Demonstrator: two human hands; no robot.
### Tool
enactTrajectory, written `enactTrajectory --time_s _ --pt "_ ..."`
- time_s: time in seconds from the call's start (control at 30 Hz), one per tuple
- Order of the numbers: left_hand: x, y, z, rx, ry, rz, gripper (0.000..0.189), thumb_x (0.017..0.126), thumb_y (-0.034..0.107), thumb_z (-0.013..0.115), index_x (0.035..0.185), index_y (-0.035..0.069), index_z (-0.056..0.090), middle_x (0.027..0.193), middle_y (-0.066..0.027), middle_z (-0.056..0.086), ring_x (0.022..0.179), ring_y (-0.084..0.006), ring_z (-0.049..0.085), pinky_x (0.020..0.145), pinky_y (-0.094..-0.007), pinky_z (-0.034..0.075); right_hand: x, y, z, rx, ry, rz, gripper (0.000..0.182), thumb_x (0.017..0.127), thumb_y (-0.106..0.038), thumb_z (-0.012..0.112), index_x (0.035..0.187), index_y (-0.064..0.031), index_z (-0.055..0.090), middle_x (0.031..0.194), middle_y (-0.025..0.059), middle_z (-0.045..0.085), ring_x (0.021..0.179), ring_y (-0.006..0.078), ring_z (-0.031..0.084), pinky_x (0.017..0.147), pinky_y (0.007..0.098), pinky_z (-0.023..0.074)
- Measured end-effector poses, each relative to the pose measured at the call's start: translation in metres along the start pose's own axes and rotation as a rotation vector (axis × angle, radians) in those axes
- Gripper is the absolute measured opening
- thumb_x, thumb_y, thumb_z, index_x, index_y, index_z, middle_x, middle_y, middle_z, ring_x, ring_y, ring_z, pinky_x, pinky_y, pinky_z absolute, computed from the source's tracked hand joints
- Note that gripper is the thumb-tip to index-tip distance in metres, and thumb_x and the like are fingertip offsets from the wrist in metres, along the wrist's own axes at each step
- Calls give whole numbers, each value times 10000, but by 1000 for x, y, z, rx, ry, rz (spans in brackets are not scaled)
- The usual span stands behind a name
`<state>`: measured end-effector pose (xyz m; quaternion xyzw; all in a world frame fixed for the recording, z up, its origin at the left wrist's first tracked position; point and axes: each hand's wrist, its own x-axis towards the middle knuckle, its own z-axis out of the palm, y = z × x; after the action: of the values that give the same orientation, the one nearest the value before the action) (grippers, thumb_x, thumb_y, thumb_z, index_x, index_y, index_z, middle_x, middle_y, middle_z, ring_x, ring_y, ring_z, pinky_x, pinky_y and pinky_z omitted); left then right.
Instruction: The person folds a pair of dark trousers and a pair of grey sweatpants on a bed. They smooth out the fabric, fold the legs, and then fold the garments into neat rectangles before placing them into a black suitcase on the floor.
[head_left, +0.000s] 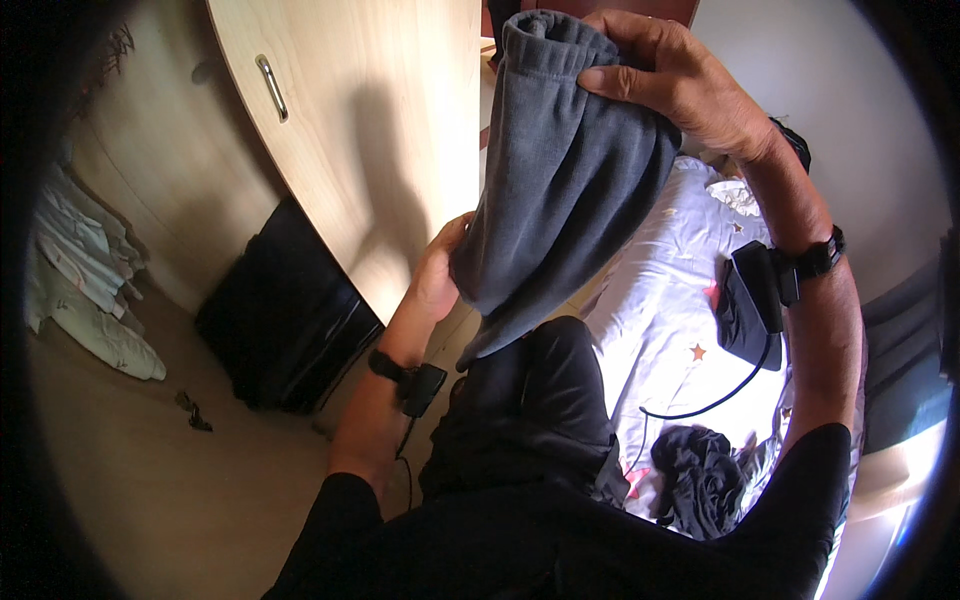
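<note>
A dark grey fabric garment (555, 172) with a gathered, ribbed band hangs in front of me, its lower part folded to a drooping tip. At the upper right of the garment, my right hand (675, 82) pinches the band, thumb on the outside and the other fingers behind the cloth. Lower down, my left hand (442, 270) holds the garment's left edge, with most of its fingers hidden behind the cloth. Each wrist bears a black strap with a device and a cable.
A pale wooden cabinet door (330, 150) with a metal handle stands at the left, near hanging clothes (82, 262) and a black case-like object (292, 322). To the right lies a bed with a star-patterned sheet (645, 315), a crumpled black cloth (697, 472) and a black item (742, 322).
</note>
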<state>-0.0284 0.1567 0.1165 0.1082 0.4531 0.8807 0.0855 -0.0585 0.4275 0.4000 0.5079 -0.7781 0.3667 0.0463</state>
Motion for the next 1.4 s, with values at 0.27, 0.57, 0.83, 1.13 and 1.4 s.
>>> enactTrajectory --time_s 0.27,0.57,0.83,1.13,1.4 --pt "-9 17 -22 50 131 -83 422 972 48 616 1377 -35 536 1282 -140 642 1159 -227 643 1034 -371 518 -29 10 1 -98 71 135 418 995 -305 680 1307 -31 639 1160 132 695 1065 237 687 1032 385 532" --pt "-18 22 -14 -131 13 -16 608 1027 340 553 1503 -8 404 1352 -230 609 1231 -306 615 1108 -438 449 -61 32 -14 -221 153 115 400 986 -218 680 1343 -44 629 1230 116 687 1124 233 663 1063 357 499" --pt "-37 -26 21 -111 80 -436 642 1056 481 520 1485 5 479 1385 -178 625 1249 -256 616 1092 -429 477 -71 29 -20 -128 94 83 378 1001 -262 678 1347 -111 647 1220 147 690 1078 320 709 1053 460 546" --pt "-52 -66 29 -522 -266 -373 483 1096 380 475 1479 89 504 1334 -96 668 1210 -231 634 1060 -380 511 -96 25 -23 -177 135 98 392 970 -231 708 1343 -121 654 1215 136 700 1083 315 708 1037 461 555" --pt "-23 -49 47 -325 -28 21 581 1040 203 542 1571 73 347 1478 -166 531 1336 -286 542 1149 -413 434 -115 30 -35 -258 191 174 400 999 -263 675 1362 -101 634 1231 159 684 1091 334 701 1033 478 553"
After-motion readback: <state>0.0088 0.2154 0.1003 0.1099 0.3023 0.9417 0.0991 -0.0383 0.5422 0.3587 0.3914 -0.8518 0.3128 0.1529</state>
